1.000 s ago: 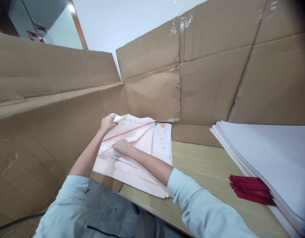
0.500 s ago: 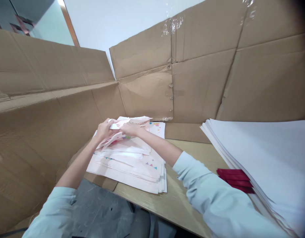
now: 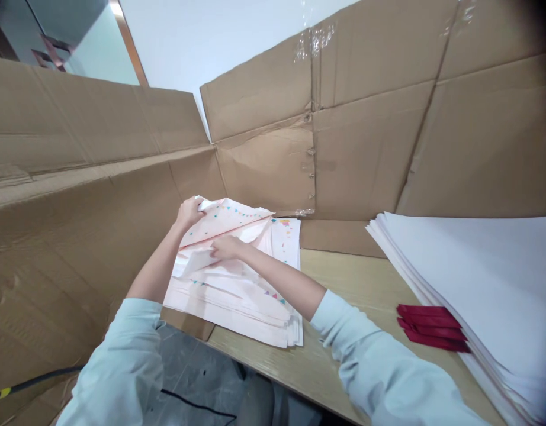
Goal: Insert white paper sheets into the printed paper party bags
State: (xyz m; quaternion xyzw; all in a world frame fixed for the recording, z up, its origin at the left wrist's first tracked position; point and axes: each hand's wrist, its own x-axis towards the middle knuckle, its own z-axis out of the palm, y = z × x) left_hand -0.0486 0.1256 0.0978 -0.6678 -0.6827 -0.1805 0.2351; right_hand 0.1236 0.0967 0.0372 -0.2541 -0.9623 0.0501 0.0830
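Observation:
A stack of white paper pieces (image 3: 237, 322) printed with coloured bunting and dots lies on the table. My left hand (image 3: 190, 213) is closed on the far left corner of the top printed paper (image 3: 231, 216), which it holds raised off the stack. The lifted paper is creased and folded over, with its plain inner side showing below. My right hand (image 3: 227, 247) lies lower, over the opened fold, its fingers curled and closed on the white paper. Whether this piece is a flat paper bag or a single sheet, I cannot tell.
Cardboard panels (image 3: 264, 165) stand along the left and back of the table (image 3: 335, 278). To the right lies a pile of large white sheets (image 3: 477, 266), with dark red folded strips (image 3: 433, 327) at its near left edge. A black cable (image 3: 197, 405) runs across the floor.
My left hand has risen slightly, spreading and lifting the top paper, so its bunting print shows. My right hand has moved down, apart from the left. The view has shifted a little.

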